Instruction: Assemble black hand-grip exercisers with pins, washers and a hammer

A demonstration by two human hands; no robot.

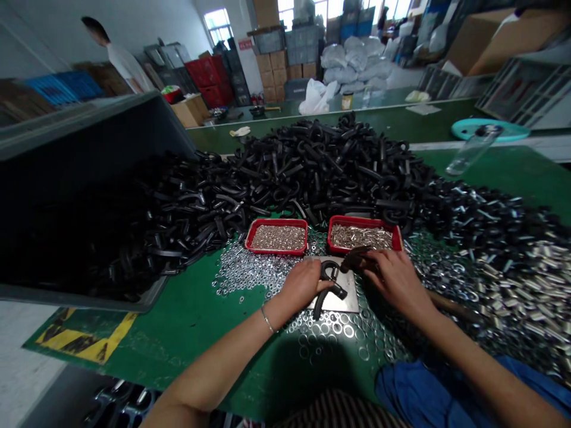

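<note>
My left hand (302, 285) is closed around a black curved hook-shaped part (329, 279) that rests on a small metal plate (345, 297). My right hand (392, 276) is closed on a dark tool or part (354, 257) whose tip points at the hooked piece. Two red trays lie just beyond the plate: the left one (277, 237) holds small silvery pieces, the right one (362, 236) holds small metal pins. Loose shiny washers (332, 330) cover the green table around the plate.
A big heap of black curved parts (312, 166) fills the table behind the trays. A dark grey bin (75, 196) lies tipped at the left. Silvery sleeves (526, 279) pile at the right. A clear bottle (470, 151) and teal plate (486, 129) sit far right. A person (120, 59) stands far left.
</note>
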